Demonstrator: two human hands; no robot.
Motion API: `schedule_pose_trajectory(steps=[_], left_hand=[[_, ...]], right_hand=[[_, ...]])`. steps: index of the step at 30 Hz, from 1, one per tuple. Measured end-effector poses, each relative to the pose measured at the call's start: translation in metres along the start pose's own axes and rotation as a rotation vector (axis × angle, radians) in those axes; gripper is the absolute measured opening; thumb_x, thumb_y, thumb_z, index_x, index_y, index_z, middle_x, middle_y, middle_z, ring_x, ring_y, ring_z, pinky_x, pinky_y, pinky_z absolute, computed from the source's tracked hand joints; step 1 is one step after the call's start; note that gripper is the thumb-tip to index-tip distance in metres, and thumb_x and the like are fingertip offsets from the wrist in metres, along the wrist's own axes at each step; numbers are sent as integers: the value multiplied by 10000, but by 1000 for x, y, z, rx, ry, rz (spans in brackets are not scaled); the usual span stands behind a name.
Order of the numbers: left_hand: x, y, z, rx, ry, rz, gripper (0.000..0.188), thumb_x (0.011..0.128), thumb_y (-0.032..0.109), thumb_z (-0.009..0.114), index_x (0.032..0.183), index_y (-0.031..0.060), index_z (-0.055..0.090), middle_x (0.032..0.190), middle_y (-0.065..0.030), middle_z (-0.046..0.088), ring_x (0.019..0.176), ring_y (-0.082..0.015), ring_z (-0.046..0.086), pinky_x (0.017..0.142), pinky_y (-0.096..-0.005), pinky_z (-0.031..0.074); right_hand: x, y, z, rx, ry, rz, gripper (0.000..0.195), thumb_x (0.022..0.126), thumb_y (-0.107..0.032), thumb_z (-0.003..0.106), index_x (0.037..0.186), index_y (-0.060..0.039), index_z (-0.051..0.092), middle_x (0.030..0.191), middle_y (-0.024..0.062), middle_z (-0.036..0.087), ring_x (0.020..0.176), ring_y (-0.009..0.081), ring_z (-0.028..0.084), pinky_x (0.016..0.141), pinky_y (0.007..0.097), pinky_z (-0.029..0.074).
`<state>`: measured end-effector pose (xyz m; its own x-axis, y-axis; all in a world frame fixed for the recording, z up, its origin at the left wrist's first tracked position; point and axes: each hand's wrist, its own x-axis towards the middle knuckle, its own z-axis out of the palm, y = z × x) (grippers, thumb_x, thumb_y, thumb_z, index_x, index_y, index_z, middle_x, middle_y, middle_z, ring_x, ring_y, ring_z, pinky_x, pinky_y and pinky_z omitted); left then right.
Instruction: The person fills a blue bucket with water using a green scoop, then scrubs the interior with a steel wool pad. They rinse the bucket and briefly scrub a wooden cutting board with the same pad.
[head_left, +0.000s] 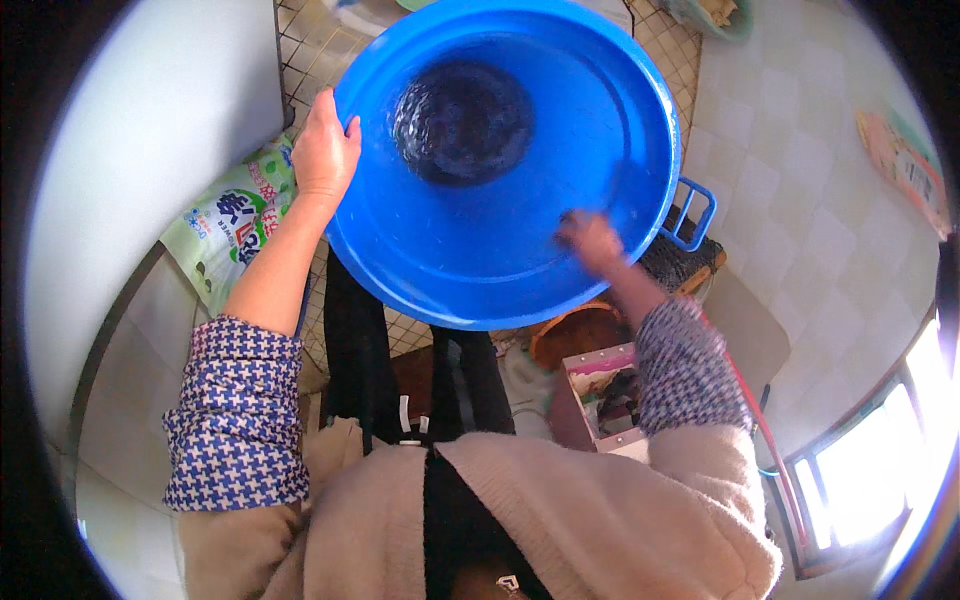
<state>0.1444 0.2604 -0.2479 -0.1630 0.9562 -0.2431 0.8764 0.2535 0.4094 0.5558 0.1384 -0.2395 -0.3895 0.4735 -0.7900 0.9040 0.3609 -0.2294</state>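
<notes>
A large blue plastic tub (450, 240) is held tilted in front of me, its inside facing me. Rippling, shiny water (465, 124) covers the dark round bottom. My left hand (326, 146) grips the tub's left rim, thumb on the inner side. Inside the tub, by the lower right wall, is my right hand (592, 240), blurred by motion with the fingers curled. Something dark shows at its fingertips; whether that is a held thing or shadow is unclear. A blue handle (697, 215) sticks out from the tub's right side.
A laundry detergent bag (236, 225) with printing stands at left beside a white panel (187, 82). Below the tub are an orange-brown round container (577, 334) and an open box (600, 356) of items. A red hose (761, 420) runs along the right, near the tiled wall (787, 157).
</notes>
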Motion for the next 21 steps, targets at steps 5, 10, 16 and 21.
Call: schedule_pose_trajectory(steps=[5,10,16,21], left_hand=[[0,-5,-5,22,-1,4,433,797,187,610,1148,30,411,1032,-193,587,847,-372,604,700,-446,501],[2,0,-1,6,3,19,437,795,192,613,1152,38,412,1017,-191,596,851,-369,606,697,-445,502],[-1,4,-9,-36,27,11,436,787,179,623,1150,49,419,986,-187,608,839,-370,607,694,-447,498],[3,9,-13,-68,45,47,426,782,178,629,1136,50,430,976,-192,608,834,-383,601,701,-452,493]], right_hand=[[88,69,-94,-650,307,-107,267,800,-181,514,1044,-163,619,1254,58,467,1183,283,399,994,497,302],[42,-23,65,68,73,264,238,788,-305,576,988,-199,647,1105,105,506,1039,337,470,869,473,403],[50,-109,94,537,85,76,326,730,-274,651,1045,-197,618,1135,129,517,1052,336,489,875,439,435],[112,103,-28,-348,-83,-50,299,789,-265,551,1048,-126,605,1078,104,565,1032,292,506,865,472,412]])
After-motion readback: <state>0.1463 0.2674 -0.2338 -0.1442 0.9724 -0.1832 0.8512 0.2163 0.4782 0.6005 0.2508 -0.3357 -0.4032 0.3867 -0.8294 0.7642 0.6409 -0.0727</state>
